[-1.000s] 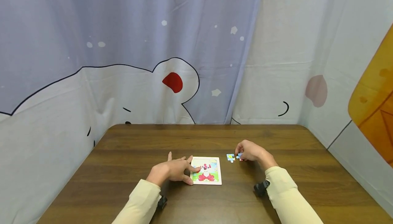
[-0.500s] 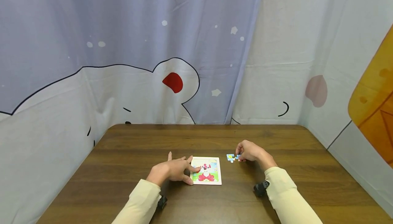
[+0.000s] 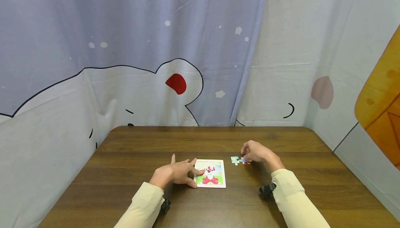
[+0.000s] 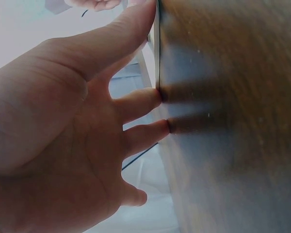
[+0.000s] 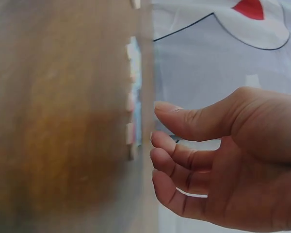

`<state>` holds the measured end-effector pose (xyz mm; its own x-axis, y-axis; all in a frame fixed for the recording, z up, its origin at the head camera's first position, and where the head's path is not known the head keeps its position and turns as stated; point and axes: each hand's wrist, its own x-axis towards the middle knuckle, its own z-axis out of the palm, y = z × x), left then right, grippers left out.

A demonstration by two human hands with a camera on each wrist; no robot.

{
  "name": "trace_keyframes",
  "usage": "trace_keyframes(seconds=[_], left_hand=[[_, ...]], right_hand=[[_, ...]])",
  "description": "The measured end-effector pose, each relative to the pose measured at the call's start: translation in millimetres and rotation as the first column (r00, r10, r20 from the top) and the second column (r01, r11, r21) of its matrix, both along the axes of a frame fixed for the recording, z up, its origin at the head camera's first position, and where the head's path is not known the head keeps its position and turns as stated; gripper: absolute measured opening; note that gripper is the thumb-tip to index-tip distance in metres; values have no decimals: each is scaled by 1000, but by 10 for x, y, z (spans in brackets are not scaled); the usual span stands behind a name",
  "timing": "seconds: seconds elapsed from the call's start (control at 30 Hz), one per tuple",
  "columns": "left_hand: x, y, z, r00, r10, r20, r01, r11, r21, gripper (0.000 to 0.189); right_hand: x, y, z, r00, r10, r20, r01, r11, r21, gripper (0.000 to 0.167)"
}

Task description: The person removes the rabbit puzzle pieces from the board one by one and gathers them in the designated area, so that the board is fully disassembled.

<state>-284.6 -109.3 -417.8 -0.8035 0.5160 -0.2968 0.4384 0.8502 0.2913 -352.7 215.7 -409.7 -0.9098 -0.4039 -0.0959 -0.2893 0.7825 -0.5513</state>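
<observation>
A square jigsaw puzzle in a pale frame [image 3: 223, 176] lies on the table, showing a white-and-pink cartoon animal on green. My left hand [image 3: 176, 173] rests at its left side, index finger over the picture and thumb at the frame's near-left corner. Its other fingers are spread, with tips at the frame's edge and the tabletop in the left wrist view. To the right lie a yellow-and-blue puzzle piece [image 3: 234, 160] and a blue-and-red puzzle piece [image 3: 246, 162], side by side and meeting at their edges. My right hand [image 5: 223, 155] hovers just above them, fingers loosely bent, nothing held.
The brown wooden table [image 3: 131, 144] reaches back to a printed curtain [image 3: 218, 92]. Black wrist cameras [image 3: 267, 190] sit under both cream sleeves [image 3: 295, 196].
My right hand slid the blue-and-red piece slightly left against the yellow-and-blue one, then let go and rose a little. My left hand stayed on the puzzle.
</observation>
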Motion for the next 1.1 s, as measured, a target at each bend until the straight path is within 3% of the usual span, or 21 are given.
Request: trace_keyframes(seconds=[0.1, 0.23, 0.5, 0.7, 1.1], left_hand=[[-2, -5, 9, 1000, 0, -2, 0, 1000, -1, 66], [-1, -17, 23, 1000, 1, 5, -1, 1000, 5, 65], [-15, -16, 24, 1000, 1, 7, -1, 1000, 3, 65], [-19, 18, 28, 1000, -5, -5, 5, 1000, -10, 65], [6, 12, 29, 1000, -1, -2, 1, 1000, -23, 64]], right_hand=[[14, -72, 66, 999, 24, -42, -23, 999, 22, 13], [66, -294, 121, 996, 83, -39, -83, 997, -5, 11], [197, -796, 81, 973, 225, -56, -220, 972, 78, 11], [233, -932, 4, 963, 257, -77, -243, 958, 155, 15], [280, -988, -32, 960, 255, -113, -234, 957, 171, 15]])
